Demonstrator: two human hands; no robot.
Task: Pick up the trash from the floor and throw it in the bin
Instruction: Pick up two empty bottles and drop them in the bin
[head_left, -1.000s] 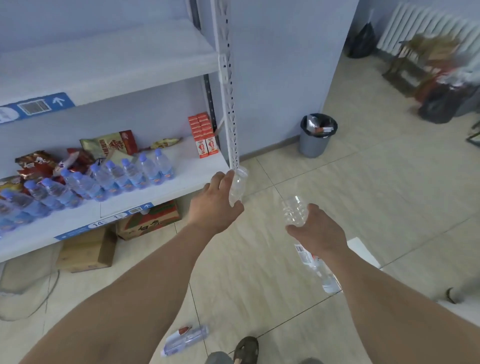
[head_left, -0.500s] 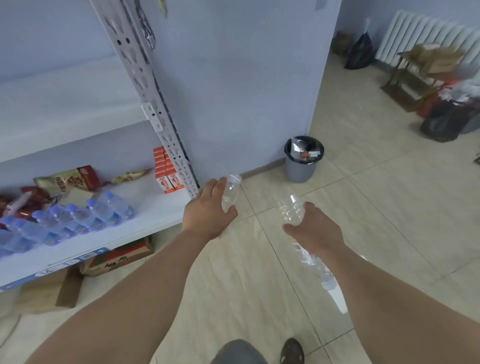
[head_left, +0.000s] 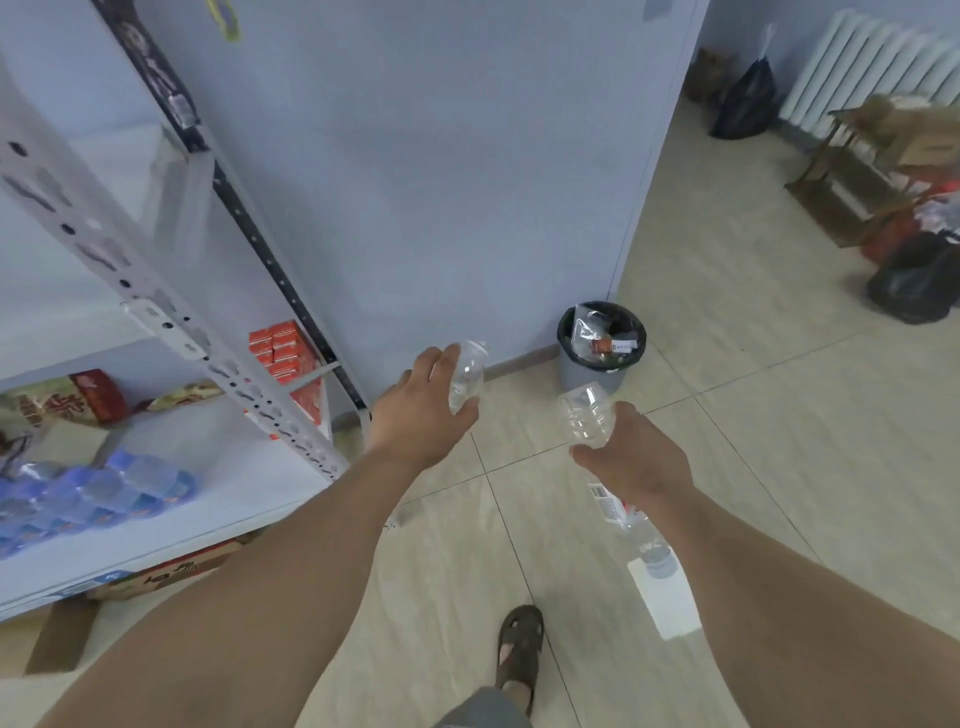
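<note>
My left hand (head_left: 418, 410) grips a small clear empty plastic bottle (head_left: 467, 375), its neck pointing up and away. My right hand (head_left: 636, 457) holds a longer clear plastic bottle (head_left: 587, 415); its ribbed base sticks out ahead of my fingers, and its labelled body and cap run back under my wrist. A grey bin (head_left: 597, 364) with a black liner stands on the tiled floor against the blue wall, just beyond both hands. Wrappers and plastic lie inside it.
A white metal shelf rack (head_left: 171, 322) with water bottles, snacks and red boxes stands at my left. Cardboard boxes (head_left: 156, 577) sit under it. Black bags (head_left: 914, 280), a wooden rack and a radiator are at the far right. My sandalled foot (head_left: 519, 654) is below.
I have walked toward the bin, which now sits nearer and lower in view. The shelf has slid to the left. Both hands still hold their bottles.
</note>
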